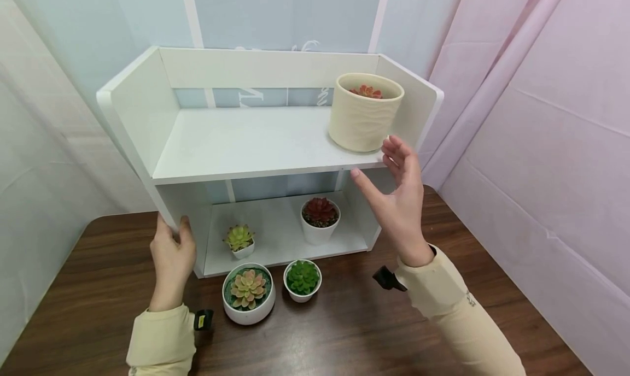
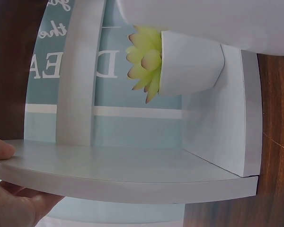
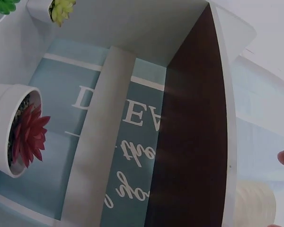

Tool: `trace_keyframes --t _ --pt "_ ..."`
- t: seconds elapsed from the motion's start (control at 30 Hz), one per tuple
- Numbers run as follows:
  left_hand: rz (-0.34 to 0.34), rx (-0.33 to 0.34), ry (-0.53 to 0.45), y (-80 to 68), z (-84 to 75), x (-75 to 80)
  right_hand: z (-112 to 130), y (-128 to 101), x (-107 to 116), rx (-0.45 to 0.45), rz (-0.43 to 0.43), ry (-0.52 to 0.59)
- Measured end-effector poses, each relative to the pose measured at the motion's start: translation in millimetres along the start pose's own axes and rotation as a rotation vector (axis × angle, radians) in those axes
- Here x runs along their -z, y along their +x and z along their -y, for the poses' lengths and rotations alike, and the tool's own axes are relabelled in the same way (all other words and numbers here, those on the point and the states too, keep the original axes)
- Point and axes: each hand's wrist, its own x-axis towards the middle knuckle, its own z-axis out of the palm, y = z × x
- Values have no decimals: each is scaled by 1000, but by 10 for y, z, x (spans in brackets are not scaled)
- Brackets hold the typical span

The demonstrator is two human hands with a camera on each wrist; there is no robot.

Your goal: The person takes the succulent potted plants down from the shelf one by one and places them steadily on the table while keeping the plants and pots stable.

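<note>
A white two-tier shelf (image 1: pixel 216 141) stands on the brown table. My left hand (image 1: pixel 173 253) grips the edge of its left side panel, thumb (image 2: pixel 1 147) on the inner face and fingers round the outside. On the upper tier at the right sits a cream ribbed pot (image 1: pixel 361 119) with a red succulent (image 1: pixel 366 92) low inside it. My right hand (image 1: pixel 401 198) is beside that pot's lower right, thumb and fingers spread apart, holding nothing. On the lower tier are a small white pot with a yellow-green succulent (image 1: pixel 239 237) and a white pot with a dark red succulent (image 1: pixel 321 211).
In front of the shelf, a wide white bowl (image 1: pixel 248 316) with a pinkish-green succulent stands next to a small white pot (image 1: pixel 301 297) with a green plant. Brown table (image 1: pixel 354 332) extends toward me and to both sides. Pale curtains (image 1: pixel 551 163) hang around it.
</note>
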Motion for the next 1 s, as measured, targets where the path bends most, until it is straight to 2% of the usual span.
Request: trace_keyframes --t 0.5,1.0 --pt "7 5 2 9 6 -1 34 187 -10 -125 93 -213" --pt "2 -5 7 -4 14 5 36 374 -29 -206 123 -181"
